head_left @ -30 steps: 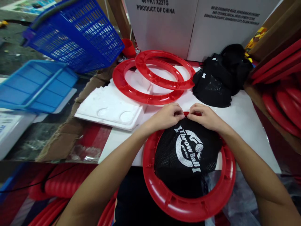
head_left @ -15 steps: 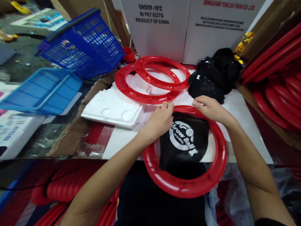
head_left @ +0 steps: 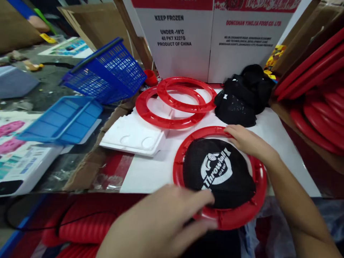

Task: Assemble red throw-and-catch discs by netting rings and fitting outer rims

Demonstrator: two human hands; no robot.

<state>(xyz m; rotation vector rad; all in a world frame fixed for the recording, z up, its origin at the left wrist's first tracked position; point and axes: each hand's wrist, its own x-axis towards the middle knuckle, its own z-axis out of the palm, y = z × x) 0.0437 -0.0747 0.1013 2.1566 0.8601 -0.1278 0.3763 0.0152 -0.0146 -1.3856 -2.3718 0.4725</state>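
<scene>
A red plastic ring (head_left: 179,157) lies in front of me, its near edge overhanging the table's front. Its pegged, channelled side faces up. Inside it is a black mesh net (head_left: 225,188) with white "Throw Ball" print, turned at a slant. My right hand (head_left: 248,141) grips the ring's far right rim, fingertips on the upper edge. My left hand (head_left: 166,218), smeared by motion, closes around the near left rim, thumb below and index finger by the net's edge. Beyond them, two more red rings (head_left: 172,124) overlap, partly resting on white foam (head_left: 134,134). Black mesh nets (head_left: 236,104) are heaped at the far right.
A white printed carton (head_left: 182,59) stands behind the table. To the left are a blue basket (head_left: 107,71), a light blue tray (head_left: 61,120) and a white box (head_left: 32,165). Stacked red rings (head_left: 322,111) fill a carton on the right. A person's arm shows at upper left.
The ring has been turned over, with its pegged side now up and the print slanting the other way. My left hand has come from the far rim to the near left. The view has shifted.
</scene>
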